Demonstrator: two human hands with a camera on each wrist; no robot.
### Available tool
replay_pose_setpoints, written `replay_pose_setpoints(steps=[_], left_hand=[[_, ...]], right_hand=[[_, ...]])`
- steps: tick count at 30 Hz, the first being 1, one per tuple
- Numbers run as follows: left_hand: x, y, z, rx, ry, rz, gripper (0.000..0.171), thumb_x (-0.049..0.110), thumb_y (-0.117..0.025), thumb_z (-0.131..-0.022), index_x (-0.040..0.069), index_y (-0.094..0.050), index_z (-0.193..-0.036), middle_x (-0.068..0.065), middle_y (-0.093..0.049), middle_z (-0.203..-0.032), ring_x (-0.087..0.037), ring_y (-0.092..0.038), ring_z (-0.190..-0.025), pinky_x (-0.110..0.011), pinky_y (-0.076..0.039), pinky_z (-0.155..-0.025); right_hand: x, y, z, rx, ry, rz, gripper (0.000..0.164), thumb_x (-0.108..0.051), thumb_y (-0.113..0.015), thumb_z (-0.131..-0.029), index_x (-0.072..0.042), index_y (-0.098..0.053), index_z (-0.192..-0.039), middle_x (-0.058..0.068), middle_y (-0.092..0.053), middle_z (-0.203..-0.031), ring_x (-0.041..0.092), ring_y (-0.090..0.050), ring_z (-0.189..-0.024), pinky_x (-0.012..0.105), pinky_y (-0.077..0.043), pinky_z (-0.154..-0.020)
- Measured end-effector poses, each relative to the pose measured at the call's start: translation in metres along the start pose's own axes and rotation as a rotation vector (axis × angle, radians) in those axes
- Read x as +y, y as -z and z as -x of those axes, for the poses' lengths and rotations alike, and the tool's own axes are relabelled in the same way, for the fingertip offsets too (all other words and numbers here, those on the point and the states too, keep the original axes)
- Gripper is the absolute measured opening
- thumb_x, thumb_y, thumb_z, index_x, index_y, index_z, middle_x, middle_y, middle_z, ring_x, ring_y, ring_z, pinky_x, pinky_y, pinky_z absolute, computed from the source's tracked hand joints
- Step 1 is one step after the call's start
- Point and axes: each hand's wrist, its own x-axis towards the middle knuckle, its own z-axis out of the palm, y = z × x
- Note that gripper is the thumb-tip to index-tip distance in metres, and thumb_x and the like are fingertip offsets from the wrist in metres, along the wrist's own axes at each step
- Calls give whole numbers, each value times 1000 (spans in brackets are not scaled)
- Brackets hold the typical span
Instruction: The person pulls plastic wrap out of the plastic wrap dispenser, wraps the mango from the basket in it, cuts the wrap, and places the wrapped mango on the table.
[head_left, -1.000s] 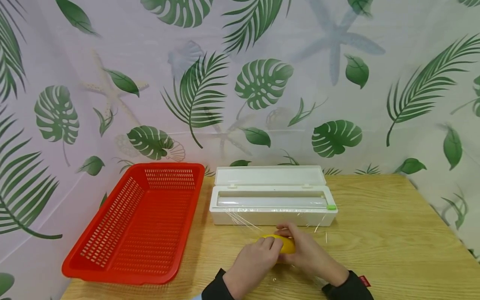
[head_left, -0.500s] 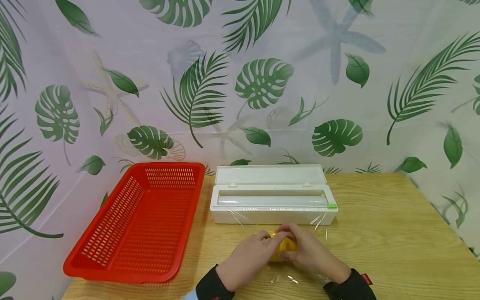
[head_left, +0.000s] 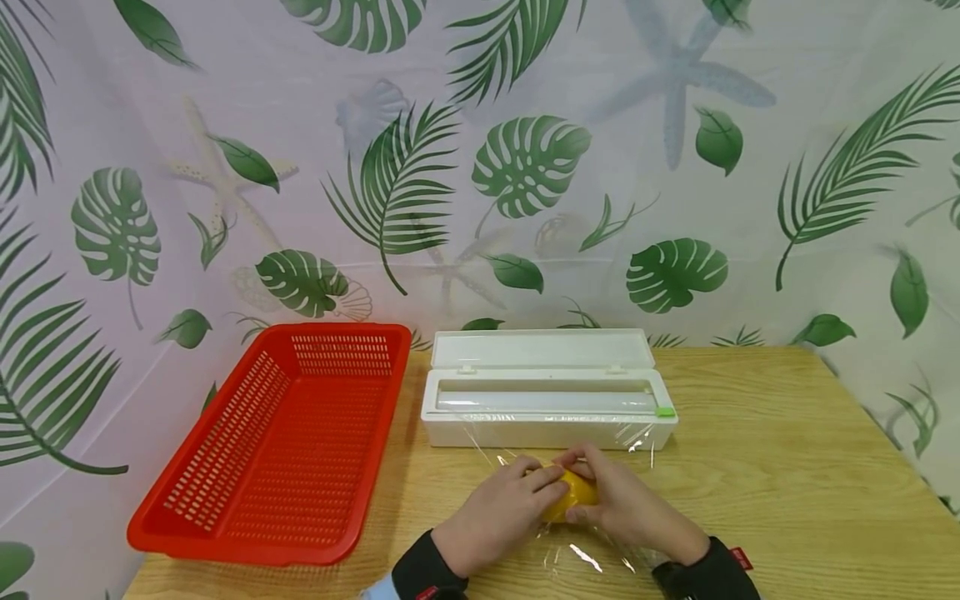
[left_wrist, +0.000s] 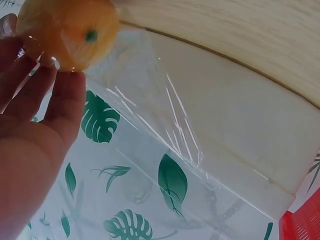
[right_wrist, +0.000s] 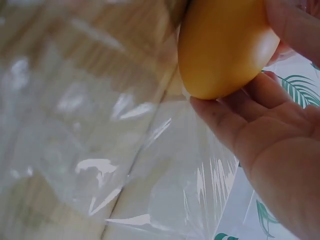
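A smooth, mango-like yellow-orange fruit (head_left: 576, 498) is held between both hands in front of the white wrap dispenser (head_left: 547, 434). In the left wrist view, a small green stem spot shows on the fruit (left_wrist: 70, 35). My left hand (head_left: 501, 510) grips its left side with curled fingers, under a shiny film. My right hand (head_left: 628, 503) holds the right side, thumb nearer me and fingers beyond. Clear plastic wrap (right_wrist: 135, 165) runs from the dispenser to the fruit and lies crinkled below the hands. Its roll (head_left: 546, 402) sits inside the opened dispenser.
A red perforated basket (head_left: 300, 467) stands on the left of the wooden table (head_left: 780, 467). The dispenser's lid (head_left: 543, 349) leans back towards the leaf-patterned backdrop (head_left: 540, 250). A green slider (head_left: 665, 412) sits at the dispenser's right front corner.
The left hand has shifted its grip on the fruit, its fingers moving off the top towards the left side. The fruit has turned, and more glossy wrap shows below the hands.
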Motion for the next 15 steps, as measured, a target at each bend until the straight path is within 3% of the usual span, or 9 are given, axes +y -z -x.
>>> replay_pose_setpoints(steps=[5, 9, 15], left_hand=[[-1, -1, 1, -39, 7, 26, 43, 26, -74, -81, 14, -60, -120, -3, -60, -127, -19, -53, -106, -27, -45, -92], [-4, -1, 1, -25, 8, 60, 38, 24, -71, -84, 14, -61, -119, -1, -61, -125, -18, -54, -104, -27, -45, -92], [-3, 0, 0, -26, -16, 14, 31, 25, -69, -85, 17, -62, -114, 2, -60, -122, -17, -54, -98, -25, -46, -86]], right_hand=[[0, 3, -1, -35, -19, 39, 64, -3, -72, -80, -1, -37, -134, 19, -49, -136, 32, -48, -125, 45, -41, -97], [0, 3, -1, -42, -25, 82, 67, -5, -72, -81, 1, -37, -138, 18, -48, -138, 31, -48, -125, 44, -41, -97], [-4, -2, 0, 0, -7, 222, 68, -9, -76, -77, 3, -42, -135, 17, -56, -130, 31, -57, -113, 44, -47, -91]])
